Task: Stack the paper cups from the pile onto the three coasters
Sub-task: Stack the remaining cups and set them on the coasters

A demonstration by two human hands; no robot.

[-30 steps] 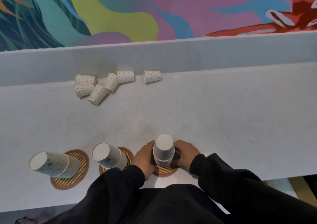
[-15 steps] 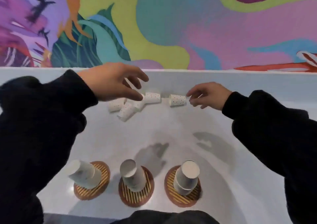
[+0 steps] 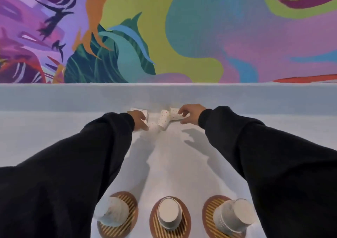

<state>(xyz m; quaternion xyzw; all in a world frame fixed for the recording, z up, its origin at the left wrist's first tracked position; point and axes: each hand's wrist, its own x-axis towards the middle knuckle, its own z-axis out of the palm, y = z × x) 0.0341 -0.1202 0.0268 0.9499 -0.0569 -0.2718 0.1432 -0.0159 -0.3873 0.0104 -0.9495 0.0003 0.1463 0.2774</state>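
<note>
Reaching into the pile (image 3: 163,121) by the far ledge (image 3: 73,99): pinching a cup (image 3: 174,113) with right hand (image 3: 190,114); curling left hand (image 3: 139,119) over others, grip unclear. Probably light, thin-walled, easily crushed; best taken gently round the side.

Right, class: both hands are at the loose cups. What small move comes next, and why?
Probably lift the dotted cup clear: the right hand grips it, the left hand rests on another, and the three coasters hold stacks to add to.
</note>
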